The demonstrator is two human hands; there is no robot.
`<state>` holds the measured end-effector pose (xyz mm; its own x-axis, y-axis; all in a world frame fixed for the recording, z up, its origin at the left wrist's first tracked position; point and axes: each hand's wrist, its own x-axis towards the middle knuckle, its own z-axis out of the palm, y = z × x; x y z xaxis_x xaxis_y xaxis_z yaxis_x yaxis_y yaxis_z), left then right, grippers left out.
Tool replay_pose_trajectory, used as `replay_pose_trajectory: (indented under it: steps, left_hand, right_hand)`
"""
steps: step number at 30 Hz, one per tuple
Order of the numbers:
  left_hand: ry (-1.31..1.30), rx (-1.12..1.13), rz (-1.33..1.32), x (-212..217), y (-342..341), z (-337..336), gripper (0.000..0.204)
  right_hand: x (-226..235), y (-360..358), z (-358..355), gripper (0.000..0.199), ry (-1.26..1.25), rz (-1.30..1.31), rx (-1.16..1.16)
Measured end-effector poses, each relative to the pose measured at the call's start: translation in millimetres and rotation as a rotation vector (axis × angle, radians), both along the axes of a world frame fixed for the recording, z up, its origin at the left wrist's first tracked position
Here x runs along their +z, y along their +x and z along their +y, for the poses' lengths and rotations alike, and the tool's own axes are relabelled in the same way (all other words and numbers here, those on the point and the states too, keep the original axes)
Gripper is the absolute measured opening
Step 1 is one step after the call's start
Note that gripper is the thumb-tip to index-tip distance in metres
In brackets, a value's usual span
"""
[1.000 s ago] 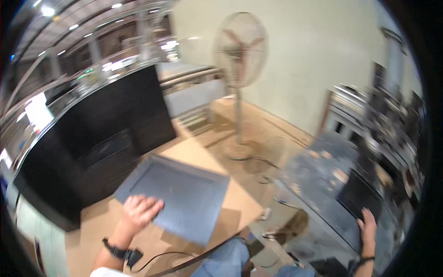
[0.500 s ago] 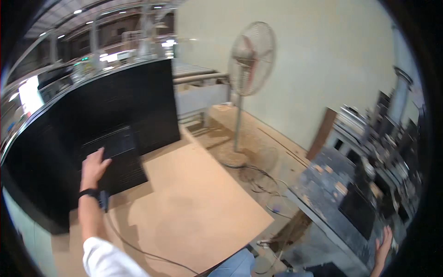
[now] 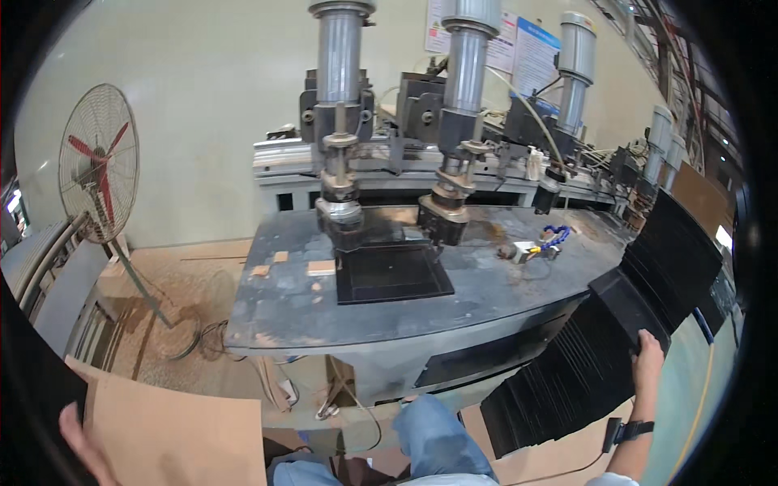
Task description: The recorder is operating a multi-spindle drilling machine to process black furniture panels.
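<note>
- Hands well apart: right hand (image 3: pixel 647 356) at the black stacks (image 3: pixel 559 373); can't tell if it grips. Left hand (image 3: pixel 85 445) beside the brown board (image 3: pixel 182 429), cut off by the view; grip also unclear.
- Black panel (image 3: pixel 393 279) lies flat on the table (image 3: pixel 486 293), by two heads (image 3: pixel 340 212).
- Risk: stepped sheets could slide if one drags its neighbours.
- Wrist strap (image 3: pixel 636 430) could catch a stack edge.
- Wood chips (image 3: pixel 321 266) under a panel could tilt or scratch it.
- Panel: thin, near-rectangular, inner outline. Table: scuffed grey. Heads: cylindrical, metallic.
</note>
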<state>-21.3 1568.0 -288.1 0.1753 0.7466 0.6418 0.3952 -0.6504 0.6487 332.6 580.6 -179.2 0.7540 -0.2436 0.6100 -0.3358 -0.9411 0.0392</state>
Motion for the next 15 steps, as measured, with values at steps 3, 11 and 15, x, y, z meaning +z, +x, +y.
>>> replay_pose_trajectory:
  steps: [3,11,15]
  left_hand:
    - [0.415,-0.612,0.379,33,246,-194,0.037]
    - [0.314,-1.053,0.73,-25,551,-429,0.077]
    - [0.584,-1.059,0.628,-20,520,-458,0.078]
  right_hand:
    - [-3,-2,34,0.049,-0.136,-0.1,0.249]
    - [10,94,188,0.044,0.019,-0.08,0.955]
    - [-19,162,229,0.043,0.024,-0.005,1.072]
